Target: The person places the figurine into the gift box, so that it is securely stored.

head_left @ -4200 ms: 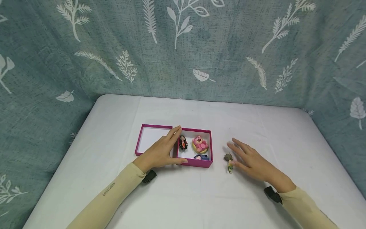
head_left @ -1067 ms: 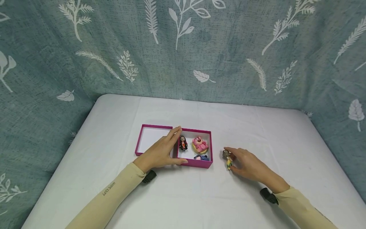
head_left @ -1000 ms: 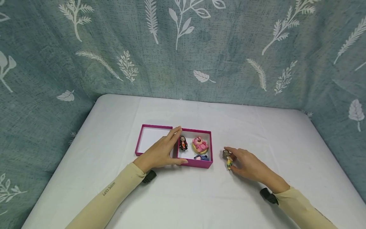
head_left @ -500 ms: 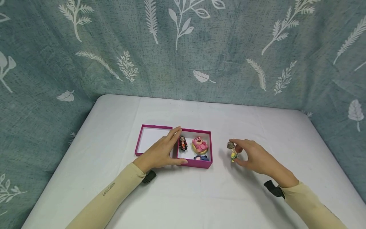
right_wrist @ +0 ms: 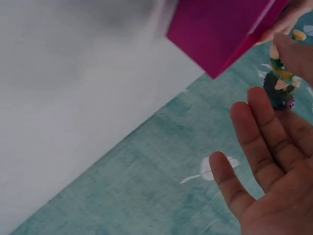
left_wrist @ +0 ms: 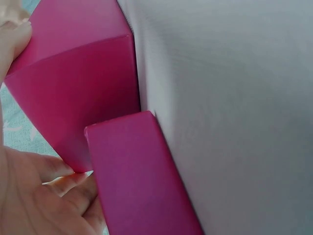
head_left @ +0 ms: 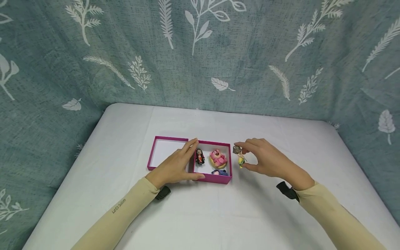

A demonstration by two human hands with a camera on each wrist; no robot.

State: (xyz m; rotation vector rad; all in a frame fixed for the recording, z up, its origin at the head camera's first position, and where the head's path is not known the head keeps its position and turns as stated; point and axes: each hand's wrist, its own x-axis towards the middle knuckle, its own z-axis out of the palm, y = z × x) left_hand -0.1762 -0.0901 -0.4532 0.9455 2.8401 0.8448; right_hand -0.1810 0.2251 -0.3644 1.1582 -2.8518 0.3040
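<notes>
My right hand (head_left: 270,159) pinches a small doll figurine (head_left: 240,159) between thumb and fingertips, held above the table just right of the magenta box (head_left: 215,178). It has dark curly hair and yellow-green clothes; in the right wrist view the figurine (right_wrist: 279,90) points head down. My left hand (head_left: 176,165) grips the box at its left end, thumb at the front wall and fingers at the back. Inside lie a black-haired doll (head_left: 200,157), a pink bear figurine (head_left: 218,158) and a blue figurine (head_left: 220,172), partly hidden by the front wall.
The box's lid (head_left: 165,152), white inside, lies against the box's left side, partly under my left hand. A white cloth covers the table (head_left: 200,218). Behind it hangs a green-blue leaf-patterned curtain (head_left: 175,76).
My right hand has picked up the curly-haired figurine from the table, raised it and carried it left toward the box. My left hand has stayed on the box.
</notes>
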